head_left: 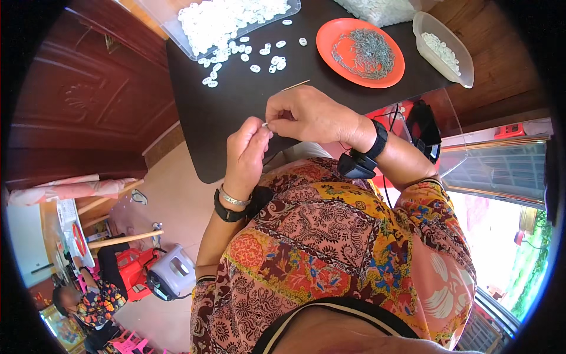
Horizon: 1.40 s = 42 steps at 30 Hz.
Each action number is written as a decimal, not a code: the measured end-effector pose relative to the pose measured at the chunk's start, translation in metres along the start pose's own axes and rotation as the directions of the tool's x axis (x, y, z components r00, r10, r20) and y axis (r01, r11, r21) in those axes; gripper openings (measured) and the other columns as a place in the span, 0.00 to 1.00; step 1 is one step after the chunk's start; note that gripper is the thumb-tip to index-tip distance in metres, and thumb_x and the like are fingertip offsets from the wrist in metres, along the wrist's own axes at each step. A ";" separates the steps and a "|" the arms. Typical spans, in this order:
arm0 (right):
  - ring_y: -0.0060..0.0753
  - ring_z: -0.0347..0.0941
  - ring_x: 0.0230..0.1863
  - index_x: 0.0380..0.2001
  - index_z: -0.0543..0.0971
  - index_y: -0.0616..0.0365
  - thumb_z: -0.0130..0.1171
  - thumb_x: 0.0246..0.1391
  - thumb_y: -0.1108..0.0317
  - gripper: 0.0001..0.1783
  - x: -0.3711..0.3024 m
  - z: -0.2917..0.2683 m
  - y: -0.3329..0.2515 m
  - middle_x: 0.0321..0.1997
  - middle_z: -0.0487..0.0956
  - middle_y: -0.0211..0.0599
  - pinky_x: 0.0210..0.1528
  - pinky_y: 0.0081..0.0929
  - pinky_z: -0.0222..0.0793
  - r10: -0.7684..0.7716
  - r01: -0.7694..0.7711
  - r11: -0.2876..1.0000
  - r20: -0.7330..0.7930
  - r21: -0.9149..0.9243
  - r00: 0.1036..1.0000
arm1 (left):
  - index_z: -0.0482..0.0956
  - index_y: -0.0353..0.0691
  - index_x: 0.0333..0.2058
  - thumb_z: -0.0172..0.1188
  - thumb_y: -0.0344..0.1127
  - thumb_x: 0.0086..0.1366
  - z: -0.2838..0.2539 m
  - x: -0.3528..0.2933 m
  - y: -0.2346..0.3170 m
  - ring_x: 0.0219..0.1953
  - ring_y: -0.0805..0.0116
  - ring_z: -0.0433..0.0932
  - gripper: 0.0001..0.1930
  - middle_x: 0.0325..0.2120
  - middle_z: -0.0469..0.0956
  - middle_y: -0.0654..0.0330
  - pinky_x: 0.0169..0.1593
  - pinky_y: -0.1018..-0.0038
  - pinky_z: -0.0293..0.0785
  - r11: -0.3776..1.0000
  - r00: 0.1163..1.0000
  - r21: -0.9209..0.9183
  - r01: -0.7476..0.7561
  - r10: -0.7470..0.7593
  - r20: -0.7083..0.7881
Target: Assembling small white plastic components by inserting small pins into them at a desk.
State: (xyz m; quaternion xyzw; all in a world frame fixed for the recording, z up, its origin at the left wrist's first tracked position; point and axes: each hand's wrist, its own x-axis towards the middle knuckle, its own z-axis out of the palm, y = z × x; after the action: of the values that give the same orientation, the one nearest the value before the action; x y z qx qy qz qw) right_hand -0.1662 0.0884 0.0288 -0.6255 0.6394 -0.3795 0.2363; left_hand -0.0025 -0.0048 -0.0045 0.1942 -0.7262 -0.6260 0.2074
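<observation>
Over the near edge of the dark table, my two hands meet fingertip to fingertip. Thumb and forefinger of my left hand (pixel 246 147) are pinched on a small white plastic piece (pixel 265 125), mostly covered by the fingers. My right hand (pixel 309 115) comes in from the right, its thumb and forefinger pressed together against that piece; anything else in its grip is hidden. Just beyond the right knuckles shows a thin tan stick (pixel 296 85); I cannot tell whether it lies on the table. Loose white oval pieces (pixel 255 68) with dark marks lie farther off.
A clear bin (pixel 191 50) heaped with white pieces stands far left. An orange plate (pixel 330 62) holds thin silvery metal parts; right of it is a translucent tub (pixel 469 65) of small white pieces. Below left, another person (pixel 97 304) sits near a wooden-framed table.
</observation>
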 end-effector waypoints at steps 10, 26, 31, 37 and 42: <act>0.38 0.74 0.25 0.25 0.77 0.60 0.58 0.46 0.67 0.07 0.004 0.009 -0.005 0.23 0.76 0.39 0.29 0.31 0.67 -0.048 0.050 0.999 -0.085 0.014 0.995 | 0.74 0.34 0.28 0.49 0.34 0.63 -0.008 -0.002 0.004 0.18 0.83 0.61 0.10 0.17 0.68 0.68 0.22 0.85 0.57 0.973 0.992 -0.209 0.101 -0.114 -0.053; 0.36 0.76 0.32 0.34 0.78 0.60 0.62 0.45 0.75 0.10 0.002 0.022 -0.007 0.30 0.77 0.37 0.34 0.27 0.70 -0.100 0.137 0.979 -0.228 0.152 0.969 | 0.73 0.35 0.27 0.50 0.34 0.64 -0.010 -0.004 0.005 0.19 0.84 0.62 0.09 0.18 0.68 0.68 0.22 0.86 0.57 0.961 0.986 -0.269 0.071 -0.108 -0.127; 0.37 0.76 0.33 0.34 0.78 0.59 0.63 0.43 0.76 0.11 0.001 0.023 -0.002 0.31 0.77 0.37 0.34 0.28 0.71 -0.224 0.243 0.968 -0.227 0.058 0.948 | 0.72 0.37 0.25 0.50 0.33 0.64 -0.010 -0.004 0.003 0.18 0.83 0.61 0.09 0.16 0.67 0.69 0.21 0.85 0.56 0.967 0.990 -0.237 0.092 -0.114 -0.082; 0.39 0.74 0.35 0.33 0.79 0.56 0.62 0.41 0.73 0.11 -0.002 0.024 -0.002 0.31 0.76 0.33 0.35 0.32 0.70 -0.340 0.312 0.937 -0.217 -0.155 0.915 | 0.69 0.39 0.23 0.49 0.32 0.63 -0.013 -0.004 0.001 0.18 0.84 0.61 0.10 0.16 0.66 0.69 0.21 0.85 0.55 0.976 0.991 -0.180 0.123 -0.130 -0.029; 0.38 0.74 0.36 0.33 0.79 0.55 0.62 0.41 0.72 0.11 -0.007 0.022 -0.002 0.32 0.76 0.33 0.36 0.32 0.71 -0.372 0.321 0.914 -0.199 -0.247 0.907 | 0.71 0.38 0.24 0.49 0.33 0.63 -0.010 -0.002 0.003 0.18 0.83 0.61 0.09 0.16 0.66 0.69 0.21 0.85 0.55 0.968 0.986 -0.188 0.164 -0.167 -0.005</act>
State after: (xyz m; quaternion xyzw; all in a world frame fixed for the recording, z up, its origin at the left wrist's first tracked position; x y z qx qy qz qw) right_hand -0.1469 0.0908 0.0157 -0.6997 0.5777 -0.4199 0.0183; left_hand 0.0045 -0.0113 0.0001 0.2402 -0.6432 -0.7046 0.1793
